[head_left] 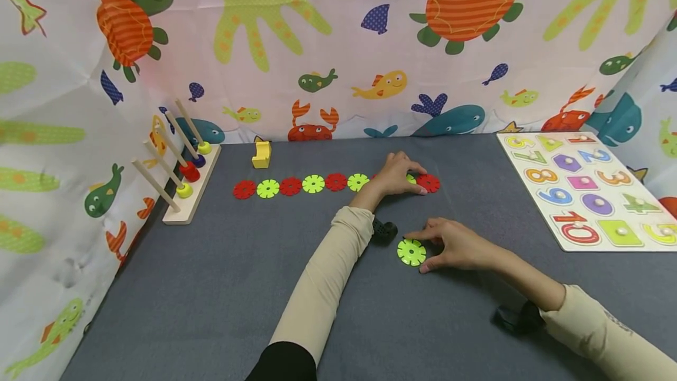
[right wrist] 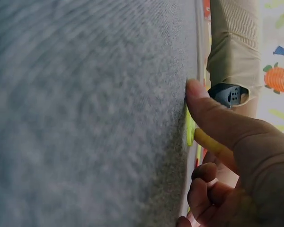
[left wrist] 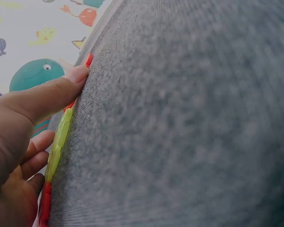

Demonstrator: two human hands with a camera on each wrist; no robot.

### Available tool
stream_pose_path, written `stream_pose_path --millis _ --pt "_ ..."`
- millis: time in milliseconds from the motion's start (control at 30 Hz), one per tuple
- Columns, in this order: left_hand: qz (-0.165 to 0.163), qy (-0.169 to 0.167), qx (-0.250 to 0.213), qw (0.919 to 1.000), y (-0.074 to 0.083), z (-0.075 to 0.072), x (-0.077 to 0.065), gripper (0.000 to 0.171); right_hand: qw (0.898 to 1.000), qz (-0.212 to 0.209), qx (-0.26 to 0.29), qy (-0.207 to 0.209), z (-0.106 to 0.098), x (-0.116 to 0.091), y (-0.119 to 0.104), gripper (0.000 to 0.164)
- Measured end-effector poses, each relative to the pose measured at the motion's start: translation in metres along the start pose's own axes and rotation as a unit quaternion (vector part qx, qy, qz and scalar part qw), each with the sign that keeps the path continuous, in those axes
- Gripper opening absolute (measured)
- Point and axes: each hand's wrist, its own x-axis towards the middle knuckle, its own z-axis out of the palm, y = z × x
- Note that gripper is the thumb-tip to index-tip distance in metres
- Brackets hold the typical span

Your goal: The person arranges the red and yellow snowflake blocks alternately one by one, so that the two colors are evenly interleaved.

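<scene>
A row of notched plastic discs, red and yellow-green in turn, runs along the grey cloth. My left hand is over its right end, thumb and forefinger at the edges of the last red disc; palm and wrist hide part of the row. In the left wrist view the thumb presses by that red disc, beside a yellow-green one. Nearer the front, my right hand pinches a separate yellow-green disc between thumb and forefinger. That disc appears edge-on in the right wrist view, low against the cloth.
At the left stands a wooden peg board with coloured rings on its slanting pegs. A small yellow block sits behind the row. On the right lies a number and shape puzzle board. A printed sea-animal curtain borders the table.
</scene>
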Motion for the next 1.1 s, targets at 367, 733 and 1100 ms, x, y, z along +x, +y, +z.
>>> stream_pose_path --millis 367,733,1100 --pt "-0.011 -0.003 -0.012 0.9999 0.003 -0.002 -0.002 0.044 1.000 -0.015 0.009 0.015 0.003 0.004 0.004 0.050" --pt "-0.013 -0.002 -0.005 0.9999 0.002 0.002 -0.001 0.045 0.994 -0.086 0.023 0.056 0.006 0.002 0.011 0.039" --pt "-0.013 -0.005 -0.029 0.9995 0.002 -0.002 -0.003 0.044 0.981 0.034 0.061 0.180 -0.045 0.009 0.063 0.037"
